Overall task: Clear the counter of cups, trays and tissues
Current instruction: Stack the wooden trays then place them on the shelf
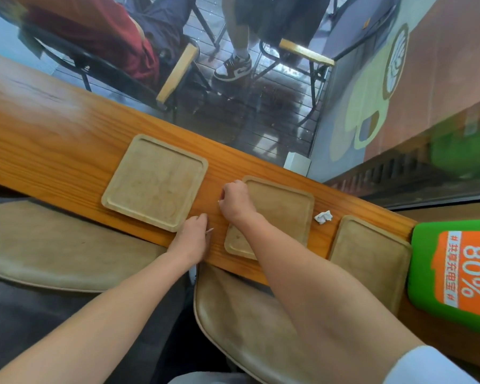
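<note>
**Three trays and one tissue on the counter, both hands down between them**

I see three pale wooden trays on the orange wooden counter (53,128). The left tray (155,181) lies flat and bare, clear of the others. The middle tray (286,214) sits to its right, partly under my right forearm. The right tray (372,253) lies at the counter's end, just beside a green and orange sign (455,275) marked 80%. A crumpled white tissue (323,217) rests on the bare wood between the middle and right trays.

My right hand (237,200) is curled into a loose fist at the middle tray's far left corner; I cannot tell whether the fingers actually grip the rim. My left hand (193,236) rests on the counter in the gap between the left and middle trays, fingers bent down, with a thin pale stick (209,231) poking out beside it; whether it pinches the stick I cannot tell.

Tan stool seats (247,322) stand below the counter's near edge.
</note>
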{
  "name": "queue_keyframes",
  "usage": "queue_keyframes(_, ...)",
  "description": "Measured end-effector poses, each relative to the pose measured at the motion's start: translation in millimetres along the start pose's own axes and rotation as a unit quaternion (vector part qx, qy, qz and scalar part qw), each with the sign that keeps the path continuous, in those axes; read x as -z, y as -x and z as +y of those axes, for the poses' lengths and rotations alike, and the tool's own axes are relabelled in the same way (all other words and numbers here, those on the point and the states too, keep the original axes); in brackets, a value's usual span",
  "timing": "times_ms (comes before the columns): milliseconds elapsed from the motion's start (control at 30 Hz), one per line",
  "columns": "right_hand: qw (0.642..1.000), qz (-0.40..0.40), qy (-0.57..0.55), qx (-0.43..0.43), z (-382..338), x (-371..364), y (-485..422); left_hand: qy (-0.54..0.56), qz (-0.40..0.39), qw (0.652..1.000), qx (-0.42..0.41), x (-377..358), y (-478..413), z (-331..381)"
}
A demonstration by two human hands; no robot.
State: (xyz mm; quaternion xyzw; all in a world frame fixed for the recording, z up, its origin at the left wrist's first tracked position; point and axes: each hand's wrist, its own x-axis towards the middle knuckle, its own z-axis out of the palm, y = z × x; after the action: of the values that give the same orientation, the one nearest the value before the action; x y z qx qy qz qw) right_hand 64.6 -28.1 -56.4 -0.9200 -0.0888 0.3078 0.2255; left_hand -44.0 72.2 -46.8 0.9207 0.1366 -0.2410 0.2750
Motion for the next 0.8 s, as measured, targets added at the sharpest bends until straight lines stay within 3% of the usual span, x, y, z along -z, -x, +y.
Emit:
queue_keyframes(267,0.998,-0.008,-0.049,0.028,15.9,42.5,31.5,-0.045,-0.007,0.997,0.054,18.8,12.4,24.7)
queue_keyframes(533,0.997,0.036,-0.041,0.046,44.1,71.1,60.9,-0.036,0.025,0.999,-0.024,18.2,19.1,80.3)
queue_keyframes(800,0.998,0.027,-0.052,0.017,57.6,60.7,76.3,0.025,-0.011,1.000,0.001,-2.2,9.9,103.8)
